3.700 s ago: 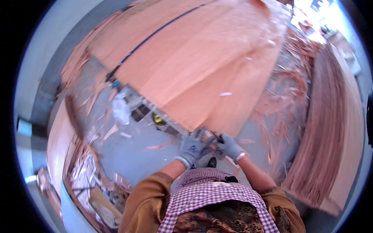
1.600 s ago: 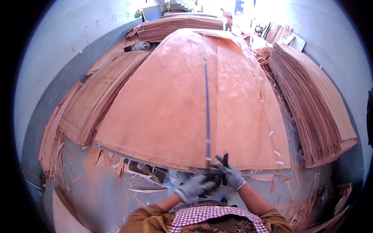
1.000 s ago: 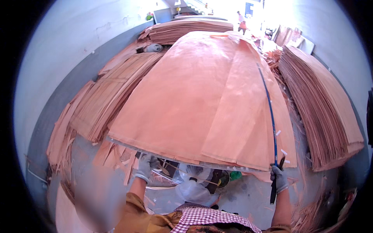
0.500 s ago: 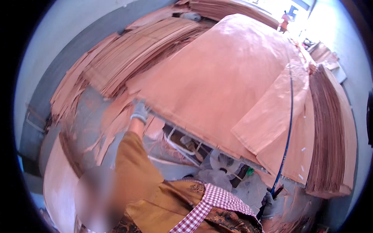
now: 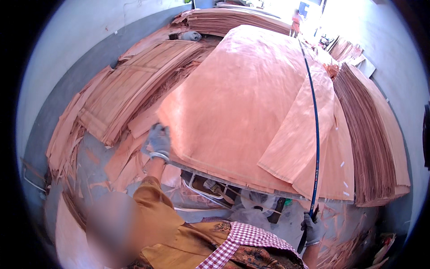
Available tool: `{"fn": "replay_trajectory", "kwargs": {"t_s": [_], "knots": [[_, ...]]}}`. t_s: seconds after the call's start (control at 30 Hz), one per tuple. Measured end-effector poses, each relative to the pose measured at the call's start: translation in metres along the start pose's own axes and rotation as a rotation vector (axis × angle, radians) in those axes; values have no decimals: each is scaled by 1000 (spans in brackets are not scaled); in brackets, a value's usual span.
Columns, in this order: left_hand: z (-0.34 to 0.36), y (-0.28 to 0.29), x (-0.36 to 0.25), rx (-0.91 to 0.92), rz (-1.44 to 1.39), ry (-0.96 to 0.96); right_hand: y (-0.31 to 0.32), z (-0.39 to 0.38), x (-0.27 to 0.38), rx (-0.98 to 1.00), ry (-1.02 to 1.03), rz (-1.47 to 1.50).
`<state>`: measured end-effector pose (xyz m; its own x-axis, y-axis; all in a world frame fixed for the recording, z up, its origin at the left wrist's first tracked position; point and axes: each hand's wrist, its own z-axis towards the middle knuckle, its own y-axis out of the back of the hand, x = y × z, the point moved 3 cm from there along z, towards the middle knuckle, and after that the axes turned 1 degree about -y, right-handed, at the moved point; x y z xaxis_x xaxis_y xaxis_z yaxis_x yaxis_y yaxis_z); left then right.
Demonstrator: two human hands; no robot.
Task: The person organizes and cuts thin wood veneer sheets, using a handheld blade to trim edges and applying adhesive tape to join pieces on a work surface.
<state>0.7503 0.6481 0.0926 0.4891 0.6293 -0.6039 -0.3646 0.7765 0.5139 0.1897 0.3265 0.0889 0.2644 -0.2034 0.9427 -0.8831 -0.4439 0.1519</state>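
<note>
So your left arm's stretched out to the near left corner of the big veneer sheet (image 5: 224,103), and your left hand (image 5: 159,139) is right at its edge. That hand's motion-blurred, so I can't tell if you're pinching the sheet or just touching it. Your right hand (image 5: 311,227) is low, just off the sheet's near edge toward its right end, fist wrapped around a long dark pole (image 5: 315,107) that runs up over the sheet's right side. Can't tell if the pole touches the sheet.

The sheet tops the middle pile, with a narrower strip (image 5: 300,130) lying askew on its right part. There's a tall veneer stack (image 5: 367,143) right of it, a lower stack (image 5: 139,85) left, scraps on the grey floor (image 5: 103,166) around it, and a co-worker (image 5: 295,22) beyond its far end.

The clutter under its near edge is half hidden, a smudgy patch covers the area beside your left sleeve (image 5: 156,201), and your right forearm's mostly cut off.
</note>
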Motion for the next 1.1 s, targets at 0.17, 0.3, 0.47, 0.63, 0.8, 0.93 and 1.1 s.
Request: {"fn": "replay_trajectory", "kwargs": {"t_s": [0.17, 0.3, 0.47, 0.63, 0.8, 0.93, 1.1], "knots": [[-35, -54, -148, 305, -277, -700, -7, -8, -11, -48, -20, -81], [-105, -108, -206, 461, -99, -1005, -15, -15, -25, 4, -75, -112], [-159, -126, -213, 700, 14, -1119, -28, -31, -32, 155, -89, -182], [-150, -127, -185, 956, -14, -982, -56, -50, -53, 312, -94, -194], [-50, -122, -167, 603, -678, -49, -59, -67, -79, 545, 36, -405], [-43, -145, -113, 510, 63, -168, -78, -76, -42, 719, -89, -415], [-49, -131, -112, 955, 277, 121, -82, -70, -78, 720, -152, -238]]}}
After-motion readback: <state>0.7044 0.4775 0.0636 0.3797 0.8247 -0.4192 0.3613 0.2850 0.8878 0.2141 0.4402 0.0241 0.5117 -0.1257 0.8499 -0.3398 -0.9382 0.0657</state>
